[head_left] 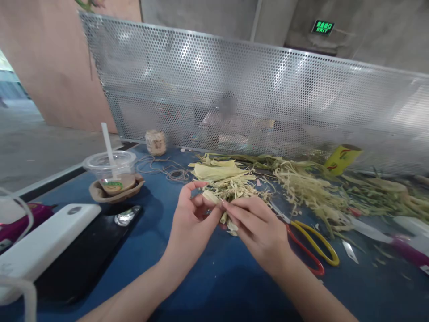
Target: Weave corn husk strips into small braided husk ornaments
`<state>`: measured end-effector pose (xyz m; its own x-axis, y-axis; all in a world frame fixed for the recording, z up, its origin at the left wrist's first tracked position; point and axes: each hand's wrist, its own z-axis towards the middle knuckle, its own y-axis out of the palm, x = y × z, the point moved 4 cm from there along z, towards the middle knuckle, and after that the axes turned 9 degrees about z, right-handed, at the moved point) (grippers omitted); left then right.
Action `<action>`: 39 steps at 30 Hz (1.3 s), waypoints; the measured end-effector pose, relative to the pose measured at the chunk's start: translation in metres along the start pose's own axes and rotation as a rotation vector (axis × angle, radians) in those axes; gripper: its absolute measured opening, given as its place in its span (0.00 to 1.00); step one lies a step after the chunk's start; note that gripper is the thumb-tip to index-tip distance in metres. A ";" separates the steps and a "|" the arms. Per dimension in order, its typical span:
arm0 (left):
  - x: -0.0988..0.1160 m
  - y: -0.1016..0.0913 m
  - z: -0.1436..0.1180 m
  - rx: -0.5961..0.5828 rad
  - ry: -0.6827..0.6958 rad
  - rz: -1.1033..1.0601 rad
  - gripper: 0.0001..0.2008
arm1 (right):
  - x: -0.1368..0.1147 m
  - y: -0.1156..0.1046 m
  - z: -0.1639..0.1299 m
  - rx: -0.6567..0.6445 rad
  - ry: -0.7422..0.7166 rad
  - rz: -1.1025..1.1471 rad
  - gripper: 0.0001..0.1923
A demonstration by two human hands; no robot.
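Corn-husk bundle [236, 192] sits over the table [201, 290], pinched at fingertips by left hand [194, 219] and right hand [263, 230], neither nearer, its stub [224, 218] near, frayed part far, long axis seemingly near-to-far.

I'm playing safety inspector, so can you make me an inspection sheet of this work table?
Surface: blue flat tabletop, small scraps on its right side.
Job's things: pale dried leafy bundle; loose pale-green leafy strips; metal scissors with red and yellow handles, right of the bundle.
Clutter: clear round plastic cup in a brown cardboard holder; flat black rectangular slab, maybe a phone, alongside a white rectangular slab; yellow cylindrical tube.
Grip: left hand and right hand both pinch at the bundle.
Cables: thick white cable, near left edge.
Surroundings: silver perforated metal panel behind; lit green exit sign above.
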<state>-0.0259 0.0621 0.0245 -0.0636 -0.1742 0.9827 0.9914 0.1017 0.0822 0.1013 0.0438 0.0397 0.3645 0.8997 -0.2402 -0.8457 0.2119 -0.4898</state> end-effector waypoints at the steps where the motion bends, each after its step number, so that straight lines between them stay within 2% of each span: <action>1: -0.001 0.000 0.000 -0.014 -0.009 -0.025 0.21 | 0.000 0.000 0.000 -0.005 0.001 -0.001 0.15; 4: -0.003 0.002 -0.001 -0.056 -0.029 -0.091 0.21 | 0.002 -0.002 0.002 0.046 0.042 0.046 0.16; 10: -0.001 -0.001 -0.001 -0.024 -0.009 -0.149 0.20 | 0.010 -0.005 0.005 0.121 0.266 0.277 0.12; 16: 0.004 -0.001 -0.004 -0.024 0.025 -0.139 0.20 | 0.015 -0.004 0.004 0.220 0.399 0.457 0.09; 20: 0.009 -0.001 -0.009 0.004 0.073 -0.096 0.20 | 0.009 -0.007 0.006 0.264 0.377 0.406 0.08; 26: 0.008 -0.003 -0.009 0.036 0.133 -0.074 0.19 | -0.007 -0.012 0.007 0.198 0.091 0.118 0.11; 29: 0.005 -0.004 -0.008 0.051 0.134 -0.070 0.18 | -0.011 -0.011 0.006 0.174 0.008 0.020 0.11; 31: 0.004 -0.003 -0.009 0.060 0.140 -0.066 0.18 | -0.012 -0.011 0.006 0.209 0.030 -0.002 0.10; 35: 0.006 -0.001 -0.011 0.114 0.194 -0.061 0.20 | -0.009 -0.010 0.004 0.290 0.201 0.038 0.08; 39: 0.006 0.001 -0.013 0.113 0.176 -0.050 0.22 | -0.004 -0.010 0.000 0.319 0.315 0.048 0.08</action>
<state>-0.0242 0.0486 0.0283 -0.0817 -0.3492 0.9335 0.9677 0.1963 0.1581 0.1083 0.0380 0.0455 0.3812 0.7618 -0.5238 -0.9243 0.3246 -0.2006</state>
